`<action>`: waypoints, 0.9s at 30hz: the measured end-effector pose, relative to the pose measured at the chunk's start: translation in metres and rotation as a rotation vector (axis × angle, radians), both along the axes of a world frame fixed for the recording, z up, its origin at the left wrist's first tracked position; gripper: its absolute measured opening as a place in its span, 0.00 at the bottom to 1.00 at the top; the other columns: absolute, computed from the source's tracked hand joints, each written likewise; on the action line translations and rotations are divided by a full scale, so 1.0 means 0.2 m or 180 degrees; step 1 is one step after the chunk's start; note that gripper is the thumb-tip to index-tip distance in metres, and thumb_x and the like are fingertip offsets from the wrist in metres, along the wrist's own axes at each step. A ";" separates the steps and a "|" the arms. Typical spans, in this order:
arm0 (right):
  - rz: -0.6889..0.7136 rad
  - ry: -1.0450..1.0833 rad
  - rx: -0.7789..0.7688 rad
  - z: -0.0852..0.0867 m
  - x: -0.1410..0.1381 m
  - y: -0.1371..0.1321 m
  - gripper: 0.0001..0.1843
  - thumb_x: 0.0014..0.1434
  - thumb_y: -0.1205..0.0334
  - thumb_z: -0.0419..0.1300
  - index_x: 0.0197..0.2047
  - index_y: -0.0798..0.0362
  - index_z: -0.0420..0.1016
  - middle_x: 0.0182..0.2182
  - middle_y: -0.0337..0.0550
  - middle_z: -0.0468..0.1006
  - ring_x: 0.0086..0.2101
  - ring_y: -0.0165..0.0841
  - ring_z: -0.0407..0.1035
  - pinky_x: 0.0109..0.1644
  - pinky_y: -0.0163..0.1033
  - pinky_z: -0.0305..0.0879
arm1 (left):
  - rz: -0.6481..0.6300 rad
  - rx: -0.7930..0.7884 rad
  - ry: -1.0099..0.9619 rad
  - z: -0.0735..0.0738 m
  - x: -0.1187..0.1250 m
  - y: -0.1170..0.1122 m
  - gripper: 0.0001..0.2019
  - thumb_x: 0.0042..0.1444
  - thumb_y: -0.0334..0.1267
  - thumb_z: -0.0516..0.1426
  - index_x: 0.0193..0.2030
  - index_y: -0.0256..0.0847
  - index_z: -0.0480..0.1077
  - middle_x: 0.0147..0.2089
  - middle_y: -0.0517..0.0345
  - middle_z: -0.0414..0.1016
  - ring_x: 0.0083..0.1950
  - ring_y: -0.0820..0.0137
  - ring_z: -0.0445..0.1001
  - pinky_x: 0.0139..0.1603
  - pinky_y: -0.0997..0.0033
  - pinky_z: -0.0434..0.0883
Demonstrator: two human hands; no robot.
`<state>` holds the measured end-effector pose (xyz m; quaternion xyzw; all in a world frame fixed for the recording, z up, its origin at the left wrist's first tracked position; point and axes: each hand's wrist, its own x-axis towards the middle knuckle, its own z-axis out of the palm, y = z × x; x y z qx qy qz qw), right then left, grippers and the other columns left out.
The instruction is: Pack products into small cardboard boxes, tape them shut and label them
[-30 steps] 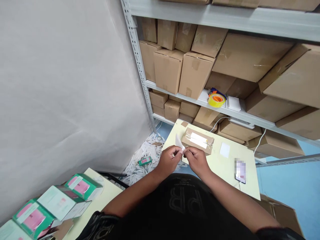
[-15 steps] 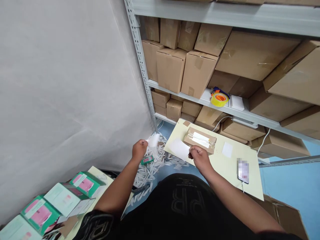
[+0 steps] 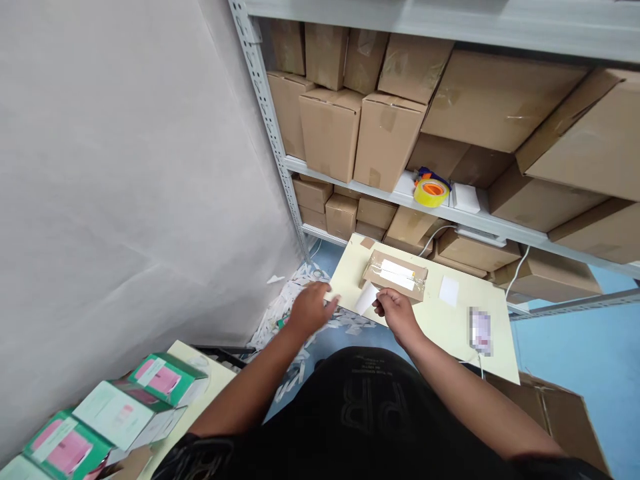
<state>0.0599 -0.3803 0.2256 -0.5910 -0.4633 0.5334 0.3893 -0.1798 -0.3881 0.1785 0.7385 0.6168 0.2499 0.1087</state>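
Observation:
My right hand (image 3: 399, 313) pinches a white paper label (image 3: 367, 298) by its right edge, just in front of a taped cardboard box (image 3: 420, 288). The box lies on a pale yellow table (image 3: 343, 267) and has a white label stuck on its top. My left hand (image 3: 311, 308) is at the table's left edge, thumb and fingers apart, with nothing in it. Left of it a white strip of paper (image 3: 275, 279) shows above the heap of paper strips (image 3: 285, 297) on the floor.
Metal shelving full of cardboard boxes (image 3: 330, 127) stands behind the table, with a yellow tape roll (image 3: 431, 192) on one shelf. A white paper (image 3: 449, 291) and a phone (image 3: 481, 331) lie on the table. Green-and-pink boxes (image 3: 157, 375) stand at lower left by the grey wall.
My left hand has let go of a white strip and moved right, towards the label, its fingers spreading. The label in my right hand has turned and looks narrower.

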 end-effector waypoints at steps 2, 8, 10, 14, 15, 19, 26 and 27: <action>-0.0123 0.0132 -0.0052 0.00 -0.01 0.01 0.16 0.53 0.45 0.63 0.30 0.51 0.74 0.26 0.41 0.76 0.27 0.34 0.67 0.33 0.39 0.64 | -0.0454 0.0321 0.0032 0.06 0.19 -0.06 0.17 0.62 0.52 0.59 0.44 0.39 0.74 0.43 0.46 0.78 0.47 0.56 0.75 0.49 0.59 0.69; -0.0150 0.0497 -0.0190 0.02 0.00 0.00 0.14 0.51 0.48 0.64 0.29 0.51 0.72 0.26 0.40 0.75 0.28 0.33 0.65 0.34 0.39 0.63 | -0.0867 0.0610 0.0253 0.12 0.39 -0.03 0.06 0.63 0.33 0.55 0.35 0.40 0.72 0.35 0.49 0.75 0.41 0.59 0.74 0.43 0.60 0.67; -0.0043 0.0590 -0.0120 0.01 0.04 0.00 0.14 0.51 0.49 0.65 0.31 0.51 0.73 0.28 0.40 0.75 0.30 0.34 0.67 0.37 0.40 0.64 | -0.0720 0.0530 -0.0037 0.13 0.39 0.00 0.08 0.63 0.32 0.53 0.34 0.40 0.72 0.34 0.51 0.75 0.40 0.61 0.74 0.43 0.62 0.67; -0.0149 0.0353 0.0186 -0.05 0.20 0.01 0.16 0.52 0.48 0.67 0.37 0.49 0.72 0.32 0.39 0.75 0.35 0.36 0.68 0.42 0.40 0.64 | -0.0214 0.0012 -0.1265 0.16 0.39 0.02 0.08 0.64 0.38 0.55 0.36 0.42 0.72 0.35 0.56 0.76 0.39 0.67 0.73 0.43 0.68 0.67; -0.0251 0.0207 0.0168 -0.08 0.25 0.01 0.18 0.52 0.47 0.67 0.38 0.49 0.71 0.32 0.38 0.75 0.35 0.36 0.68 0.42 0.40 0.64 | -0.0146 -0.0202 -0.1625 0.16 0.40 0.02 0.08 0.64 0.40 0.56 0.36 0.42 0.72 0.34 0.58 0.76 0.37 0.68 0.73 0.41 0.69 0.67; -0.0157 0.0003 -0.0054 -0.18 0.44 0.03 0.21 0.53 0.41 0.67 0.36 0.50 0.70 0.28 0.35 0.71 0.32 0.34 0.65 0.39 0.39 0.62 | -0.0118 -0.1015 -0.2937 0.14 0.48 0.05 0.14 0.61 0.50 0.59 0.35 0.41 0.70 0.30 0.62 0.71 0.32 0.71 0.69 0.36 0.73 0.66; 0.0084 -0.0578 0.0288 -0.22 0.67 0.13 0.21 0.60 0.40 0.59 0.27 0.49 0.67 0.24 0.35 0.69 0.29 0.34 0.63 0.34 0.38 0.58 | 0.0170 -0.1303 -0.2915 0.05 0.68 0.24 0.15 0.60 0.51 0.59 0.34 0.40 0.72 0.30 0.62 0.73 0.33 0.71 0.72 0.37 0.72 0.67; 0.0066 -0.0848 0.0400 -0.23 0.69 0.17 0.21 0.61 0.41 0.57 0.26 0.49 0.67 0.23 0.35 0.69 0.29 0.34 0.62 0.34 0.38 0.57 | 0.0225 -0.1199 -0.2530 0.04 0.71 0.29 0.14 0.61 0.49 0.58 0.33 0.40 0.73 0.29 0.62 0.73 0.33 0.70 0.71 0.37 0.72 0.66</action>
